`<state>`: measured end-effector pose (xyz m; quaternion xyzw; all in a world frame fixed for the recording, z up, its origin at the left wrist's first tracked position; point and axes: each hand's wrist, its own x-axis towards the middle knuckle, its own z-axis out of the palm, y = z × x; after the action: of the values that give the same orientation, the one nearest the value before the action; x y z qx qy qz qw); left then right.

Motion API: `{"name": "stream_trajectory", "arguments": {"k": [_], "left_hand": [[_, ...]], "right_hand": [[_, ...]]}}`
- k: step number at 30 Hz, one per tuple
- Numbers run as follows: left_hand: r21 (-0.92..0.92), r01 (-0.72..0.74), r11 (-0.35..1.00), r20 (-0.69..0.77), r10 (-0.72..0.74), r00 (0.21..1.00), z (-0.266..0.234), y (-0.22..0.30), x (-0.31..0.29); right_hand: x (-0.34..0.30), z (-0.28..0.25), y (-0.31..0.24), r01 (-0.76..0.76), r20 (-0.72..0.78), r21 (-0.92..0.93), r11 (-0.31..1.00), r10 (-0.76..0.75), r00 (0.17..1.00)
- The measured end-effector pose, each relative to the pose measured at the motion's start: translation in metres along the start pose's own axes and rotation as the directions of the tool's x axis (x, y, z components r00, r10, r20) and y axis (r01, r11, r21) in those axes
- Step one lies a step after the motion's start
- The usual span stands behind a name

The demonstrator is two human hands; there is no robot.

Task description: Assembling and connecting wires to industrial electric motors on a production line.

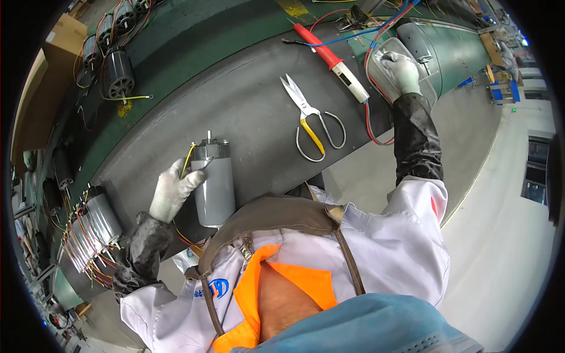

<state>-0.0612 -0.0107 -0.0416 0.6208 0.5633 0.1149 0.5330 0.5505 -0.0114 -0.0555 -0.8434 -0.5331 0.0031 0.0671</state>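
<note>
A grey cylindrical electric motor (215,191) stands upright near the table's front edge, its shaft pointing away from me. My left hand (172,191), in a white glove, is at the motor's left side. Its thumb rests against the casing, and a yellow wire (188,159) from the motor's dark end cap runs between thumb and forefinger. At the far right my gloved right hand (403,72) reaches into a translucent plastic tray (431,85). Its fingers are curled inside, and what they hold, if anything, is hidden.
Scissors (306,110) with one yellow handle lie mid-table, beside a red-and-white pen-shaped tool (332,63) with cables. Another grey motor (414,42) lies behind the tray. Several wired motors (119,73) stand at the far left; more (94,217) sit left of my left arm. A cardboard box (50,88) stands beyond.
</note>
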Motion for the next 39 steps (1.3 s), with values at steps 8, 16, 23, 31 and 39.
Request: {"name": "stream_trajectory", "arguments": {"k": [8,16,23,31,39], "left_hand": [[0.122,0.238,0.964,0.313,-0.265,0.912,-0.034,0.034,0.013],[0.210,0.279,0.937,0.471,-0.347,0.811,-0.052,0.053,0.021],[0.102,0.244,0.964,0.551,-0.259,0.793,-0.066,0.041,0.019],[-0.050,0.393,0.918,0.340,-0.354,0.871,-0.059,0.076,-0.018],[-0.548,0.167,0.820,0.001,-0.199,0.980,-0.014,0.014,-0.006]], "right_hand": [[-0.051,-0.074,-0.053,0.194,-0.279,0.523,0.830,-0.048,0.959],[-0.125,-0.048,-0.200,-0.369,0.388,0.922,0.121,-0.320,0.864],[-0.206,0.003,-0.326,-0.632,0.456,0.752,-0.188,-0.544,0.704],[-0.213,0.017,-0.344,0.825,-0.444,0.487,0.286,-0.733,0.516],[-0.207,-0.006,-0.358,0.567,-0.226,0.734,0.374,-0.653,0.723]]}}
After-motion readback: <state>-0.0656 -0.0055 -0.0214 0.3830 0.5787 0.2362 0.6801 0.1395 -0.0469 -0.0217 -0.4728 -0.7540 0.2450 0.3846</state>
